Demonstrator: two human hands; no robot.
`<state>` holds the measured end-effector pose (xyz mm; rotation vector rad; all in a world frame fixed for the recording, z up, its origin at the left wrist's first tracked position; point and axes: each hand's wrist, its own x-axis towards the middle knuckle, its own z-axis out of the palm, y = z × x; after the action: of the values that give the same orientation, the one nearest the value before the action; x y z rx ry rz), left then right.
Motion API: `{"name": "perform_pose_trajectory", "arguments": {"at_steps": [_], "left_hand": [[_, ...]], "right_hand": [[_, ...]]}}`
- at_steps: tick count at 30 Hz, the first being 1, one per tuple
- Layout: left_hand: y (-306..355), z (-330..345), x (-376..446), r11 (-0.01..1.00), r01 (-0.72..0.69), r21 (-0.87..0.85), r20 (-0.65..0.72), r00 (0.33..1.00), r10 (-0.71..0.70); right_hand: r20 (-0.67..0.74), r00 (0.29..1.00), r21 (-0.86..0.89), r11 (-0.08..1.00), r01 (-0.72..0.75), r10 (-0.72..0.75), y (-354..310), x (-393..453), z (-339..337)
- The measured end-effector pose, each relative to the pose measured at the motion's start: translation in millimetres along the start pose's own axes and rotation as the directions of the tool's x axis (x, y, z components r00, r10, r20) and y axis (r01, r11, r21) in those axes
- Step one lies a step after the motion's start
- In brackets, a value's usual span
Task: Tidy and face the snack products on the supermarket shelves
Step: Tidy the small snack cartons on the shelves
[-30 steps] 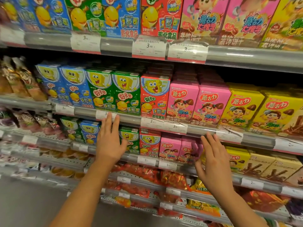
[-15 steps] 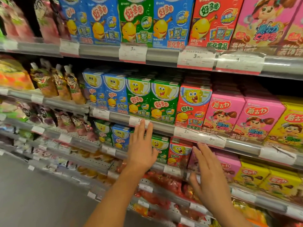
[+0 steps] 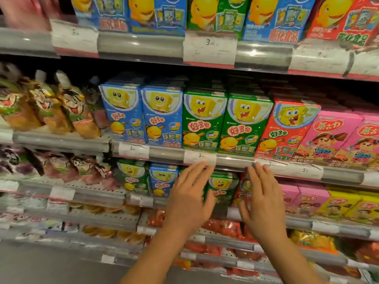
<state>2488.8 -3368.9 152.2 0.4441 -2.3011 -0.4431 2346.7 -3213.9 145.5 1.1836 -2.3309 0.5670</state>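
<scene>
Snack boxes stand in rows on grey shelves. On the middle shelf are two blue boxes (image 3: 143, 117), two green boxes (image 3: 223, 121), a red box (image 3: 285, 130) and pink boxes (image 3: 336, 138). One shelf down, my left hand (image 3: 188, 199) and my right hand (image 3: 264, 203) are raised flat, fingers apart, on either side of a small green box (image 3: 222, 187). Neither hand holds anything. Whether they touch the boxes behind them I cannot tell. A small blue box (image 3: 163, 179) stands left of my left hand.
Cartoon-printed snack bags (image 3: 61, 107) fill the left of the middle shelf. A shelf rail with price tags (image 3: 200, 157) runs just above my fingertips. Small pink and yellow boxes (image 3: 332, 203) sit to the right. Red packets (image 3: 221, 226) lie on lower shelves. Grey floor (image 3: 41, 263) at bottom left.
The view has moved left and closer to the shelves. Both hands have come nearer together, my right hand sliding left from the pink boxes to beside the small green box.
</scene>
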Motion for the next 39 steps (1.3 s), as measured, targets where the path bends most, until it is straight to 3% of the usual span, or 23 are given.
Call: {"name": "perform_pose_trajectory", "arguments": {"at_steps": [2, 4, 8, 11, 15, 28, 39], "left_hand": [[-23, -16, -3, 0.993, 0.101, -0.068, -0.148, 0.983, -0.11], [-54, -33, -7, 0.975, 0.22, -0.045, -0.208, 0.952, -0.224], [-126, -55, -8, 0.901, 0.344, 0.266, -0.139, 0.938, -0.317], [-159, -58, -5, 0.828, 0.331, 0.452, -0.02, 0.932, -0.362], [-167, -54, -8, 0.802, 0.293, 0.521, 0.088, 0.916, -0.392], [-169, -75, -13, 0.793, 0.244, 0.558, 0.01, 0.953, -0.301], [-165, -109, -24, 0.677, 0.235, 0.698, 0.107, 0.9, -0.422]], "right_hand": [[-0.005, 1.0, -0.053, 0.998, -0.019, 0.019, -5, 4, -1], [-0.005, 0.999, -0.085, 0.995, -0.052, 0.052, -13, 6, 0], [-0.026, 0.992, -0.07, 0.99, -0.126, 0.124, -25, 8, 3], [-0.038, 0.995, -0.097, 0.99, -0.1, 0.097, -25, 8, 5], [-0.01, 0.997, -0.124, 0.99, -0.071, 0.07, -18, 8, 2], [0.036, 0.999, -0.145, 0.989, -0.001, 0.007, -9, 7, -3], [-0.069, 0.997, -0.108, 0.993, -0.036, 0.029, -12, 3, 8]]}}
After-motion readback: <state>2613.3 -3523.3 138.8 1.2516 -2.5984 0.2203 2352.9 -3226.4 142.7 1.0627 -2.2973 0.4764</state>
